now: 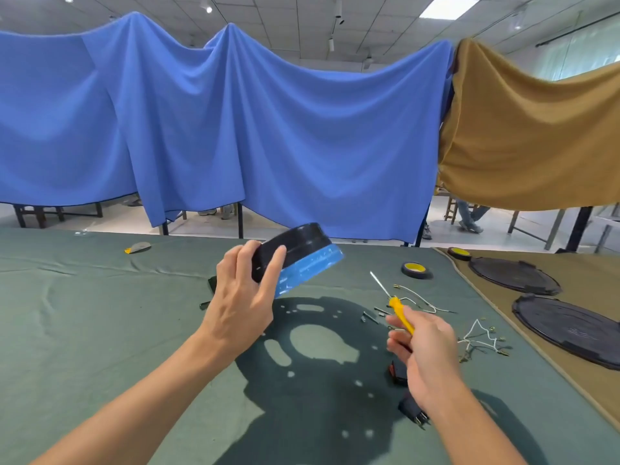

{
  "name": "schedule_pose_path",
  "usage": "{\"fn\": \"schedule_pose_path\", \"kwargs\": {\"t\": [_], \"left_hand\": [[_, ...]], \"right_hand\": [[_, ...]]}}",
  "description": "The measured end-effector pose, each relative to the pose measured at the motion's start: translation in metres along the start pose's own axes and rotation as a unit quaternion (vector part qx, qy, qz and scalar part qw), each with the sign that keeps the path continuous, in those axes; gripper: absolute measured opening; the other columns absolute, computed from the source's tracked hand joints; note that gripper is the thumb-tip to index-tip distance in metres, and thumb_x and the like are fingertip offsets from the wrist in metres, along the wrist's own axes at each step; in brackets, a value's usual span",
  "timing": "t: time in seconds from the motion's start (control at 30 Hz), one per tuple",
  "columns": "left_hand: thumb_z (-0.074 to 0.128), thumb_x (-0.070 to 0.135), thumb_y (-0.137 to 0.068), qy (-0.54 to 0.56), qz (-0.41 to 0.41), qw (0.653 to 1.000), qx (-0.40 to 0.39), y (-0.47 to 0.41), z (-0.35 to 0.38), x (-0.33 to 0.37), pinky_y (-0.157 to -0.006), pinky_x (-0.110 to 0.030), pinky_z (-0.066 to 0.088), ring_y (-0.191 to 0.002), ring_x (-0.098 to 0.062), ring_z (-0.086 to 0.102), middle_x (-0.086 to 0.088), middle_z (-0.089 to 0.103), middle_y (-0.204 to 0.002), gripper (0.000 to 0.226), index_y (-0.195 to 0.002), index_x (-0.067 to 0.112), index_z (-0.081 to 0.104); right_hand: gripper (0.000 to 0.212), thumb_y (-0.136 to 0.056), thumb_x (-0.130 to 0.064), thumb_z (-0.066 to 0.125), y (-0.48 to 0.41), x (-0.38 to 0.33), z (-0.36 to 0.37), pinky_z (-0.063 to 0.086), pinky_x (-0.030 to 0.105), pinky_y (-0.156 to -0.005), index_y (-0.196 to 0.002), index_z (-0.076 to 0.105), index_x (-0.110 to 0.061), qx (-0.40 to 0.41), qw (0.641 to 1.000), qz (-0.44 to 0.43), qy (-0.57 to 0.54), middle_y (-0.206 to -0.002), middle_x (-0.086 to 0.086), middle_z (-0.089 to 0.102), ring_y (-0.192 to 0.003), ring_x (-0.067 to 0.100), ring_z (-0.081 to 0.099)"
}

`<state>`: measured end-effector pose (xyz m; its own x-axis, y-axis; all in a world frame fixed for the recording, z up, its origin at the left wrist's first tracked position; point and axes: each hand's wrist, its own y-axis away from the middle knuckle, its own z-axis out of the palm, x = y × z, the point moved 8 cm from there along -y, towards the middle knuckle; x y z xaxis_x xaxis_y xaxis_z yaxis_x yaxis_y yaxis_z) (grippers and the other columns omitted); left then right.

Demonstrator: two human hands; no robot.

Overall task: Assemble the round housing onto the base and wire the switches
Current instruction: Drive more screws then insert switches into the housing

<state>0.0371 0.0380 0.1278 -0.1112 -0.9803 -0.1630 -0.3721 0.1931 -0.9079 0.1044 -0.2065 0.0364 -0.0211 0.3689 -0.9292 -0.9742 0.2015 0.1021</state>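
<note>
Left hand (240, 298) grips the tilted round black housing with blue film (298, 260) above the green cloth-covered desk (84, 297); right hand (424, 355) grips a yellow-handled screwdriver (399, 312).

Workshop: cloth-draped benches (84, 297), ceiling lights (443, 8)

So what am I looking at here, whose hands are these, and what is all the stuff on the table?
The picture comes from a camera worn on a person's head, looking down at their own bare hands. The left hand holds up a round black housing with a blue band, tilted. The right hand holds a yellow-handled screwdriver. Below, on the green cloth-covered table, lies a flat dark base plate with holes, with white wires, small screws and a roll of tape nearby.
</note>
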Motion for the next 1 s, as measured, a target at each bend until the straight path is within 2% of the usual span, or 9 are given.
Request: {"fn": "schedule_pose_path", "kwargs": {"t": [0.1,0.17,0.23,0.33,0.4,0.63,0.77,0.9,1.0], "left_hand": [[0.046,-0.013,-0.082,-0.017,0.069,0.997,-0.013,0.017,0.009,0.007,-0.084,-0.056,0.051,-0.101,-0.051,0.054,-0.036,0.057,-0.113,0.05,-0.13,-0.001,0.054],[0.044,-0.011,-0.088,-0.017,0.12,0.993,-0.012,0.027,0.012,0.011,-0.086,-0.054,0.05,-0.106,-0.047,0.05,-0.032,0.051,-0.118,0.047,-0.133,0.001,0.049],[0.04,-0.01,-0.091,-0.022,0.174,0.985,-0.001,0.038,0.014,0.014,-0.086,-0.054,0.05,-0.105,-0.046,0.051,-0.027,0.046,-0.12,0.046,-0.134,0.003,0.05],[0.062,-0.004,-0.087,-0.018,0.241,0.969,0.039,0.062,0.017,0.019,-0.086,-0.053,0.05,-0.101,-0.043,0.057,-0.024,0.049,-0.118,0.045,-0.131,0.007,0.058],[0.071,0.001,-0.084,-0.013,0.256,0.965,0.057,0.075,0.02,0.02,-0.088,-0.052,0.049,-0.103,-0.041,0.056,-0.022,0.051,-0.118,0.049,-0.13,0.011,0.061],[0.082,0.01,-0.076,0.047,0.237,0.968,0.075,0.09,0.025,0.006,-0.086,-0.047,0.051,-0.101,-0.035,0.056,-0.016,0.053,-0.118,0.076,-0.144,0.016,0.048],[0.074,0.025,-0.084,0.064,0.261,0.962,0.042,0.089,0.022,0.007,-0.088,-0.047,0.05,-0.103,-0.034,0.056,-0.016,0.05,-0.12,0.05,-0.131,0.018,0.061],[0.069,0.057,-0.084,0.098,0.259,0.961,-0.02,0.084,0.016,0.002,-0.087,-0.047,0.051,-0.104,-0.034,0.057,-0.015,0.048,-0.12,0.058,-0.125,0.017,0.061],[0.07,0.049,-0.083,0.122,0.273,0.953,-0.052,0.085,0.014,0.004,-0.082,-0.045,0.052,-0.093,-0.036,0.066,-0.015,0.048,-0.117,0.048,-0.112,0.011,0.074]], "right_hand": [[0.017,-0.086,-0.016,0.067,0.003,0.004,-0.001,0.052,0.033,-0.055,-0.083,0.056,-0.003,0.005,0.974,-0.07,0.218,-0.072,0.01,0.068,-0.049,0.014,0.058],[0.017,-0.081,-0.02,0.065,0.01,0.004,0.007,0.049,0.036,-0.062,-0.073,0.054,-0.009,-0.003,0.906,-0.128,0.404,-0.066,0.005,0.066,-0.063,0.023,0.063],[0.019,-0.079,-0.022,0.06,0.017,0.011,0.019,0.04,0.034,-0.062,-0.068,0.047,-0.014,-0.034,0.828,-0.181,0.53,-0.065,0.001,0.061,-0.074,0.028,0.055],[0.02,-0.084,-0.027,0.052,0.025,0.027,0.037,0.037,0.035,-0.066,-0.075,0.038,-0.017,-0.071,0.701,-0.247,0.665,-0.085,0.005,0.062,-0.085,0.031,0.057],[0.017,-0.088,-0.028,0.047,0.027,0.033,0.041,0.041,0.035,-0.072,-0.081,0.035,-0.019,-0.071,0.652,-0.265,0.707,-0.1,0.007,0.064,-0.096,0.032,0.061],[0.015,-0.091,-0.027,0.043,0.015,0.038,0.042,0.046,0.036,-0.074,-0.095,0.05,-0.014,-0.084,0.587,-0.244,0.767,-0.106,0.01,0.064,-0.101,0.035,0.061],[0.01,-0.09,-0.026,0.042,0.013,0.038,0.043,0.041,0.036,-0.07,-0.09,0.046,-0.016,-0.091,0.573,-0.227,0.782,-0.108,0.011,0.063,-0.103,0.035,0.06],[0.017,-0.09,-0.024,0.043,0.011,0.034,0.044,0.036,0.036,-0.069,-0.078,0.034,-0.016,-0.106,0.573,-0.207,0.786,-0.108,0.013,0.06,-0.103,0.038,0.058],[0.022,-0.09,-0.026,0.044,0.008,0.033,0.043,0.036,0.037,-0.07,-0.073,0.032,-0.017,-0.111,0.578,-0.194,0.785,-0.108,0.014,0.058,-0.103,0.038,0.056]]}}
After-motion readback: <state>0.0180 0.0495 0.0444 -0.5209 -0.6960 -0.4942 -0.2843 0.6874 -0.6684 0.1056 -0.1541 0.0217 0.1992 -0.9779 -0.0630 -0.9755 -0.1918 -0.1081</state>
